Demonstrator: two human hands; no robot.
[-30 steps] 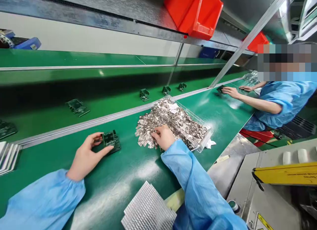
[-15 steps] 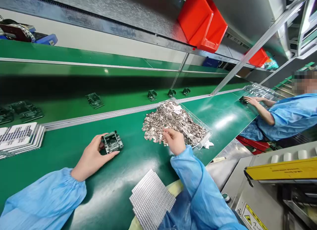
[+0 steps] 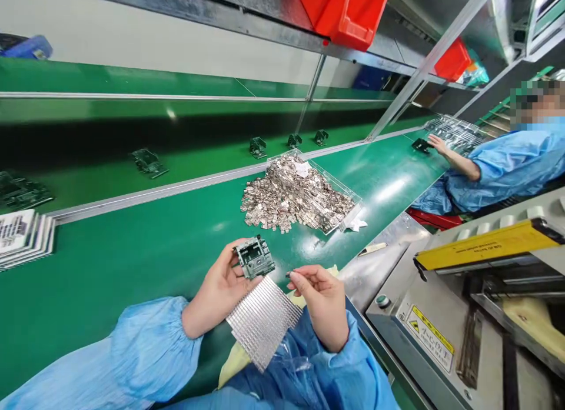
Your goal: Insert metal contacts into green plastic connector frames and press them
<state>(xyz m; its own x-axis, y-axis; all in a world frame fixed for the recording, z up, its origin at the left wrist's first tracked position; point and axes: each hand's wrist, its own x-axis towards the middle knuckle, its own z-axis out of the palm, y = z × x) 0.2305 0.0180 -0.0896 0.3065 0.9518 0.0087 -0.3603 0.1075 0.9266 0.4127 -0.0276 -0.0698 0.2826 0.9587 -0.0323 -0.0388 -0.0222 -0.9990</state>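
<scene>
My left hand (image 3: 223, 283) grips a green circuit board assembly (image 3: 255, 257) by its left and lower edges, raised above the table. To its right, my right hand (image 3: 320, 298) pinches a small dark piece (image 3: 289, 275) between thumb and fingertips. Below both hands lies a silvery gridded sheet (image 3: 265, 322) near my lap. Many small metal pieces (image 3: 282, 192) are heaped in and around a clear tray (image 3: 348, 222) on the green table (image 3: 154, 251).
White stacked panels (image 3: 26, 239) stand at the left. More board assemblies (image 3: 149, 162) sit along the back belt. A person (image 3: 507, 163) works at the far right. A machine with a yellow bar (image 3: 485, 245) is at right; red bins (image 3: 348, 16) hang above.
My left hand has brought the board assembly right and up off the table. My right hand has left the metal heap and come down toward me with a small piece. The view has shifted.
</scene>
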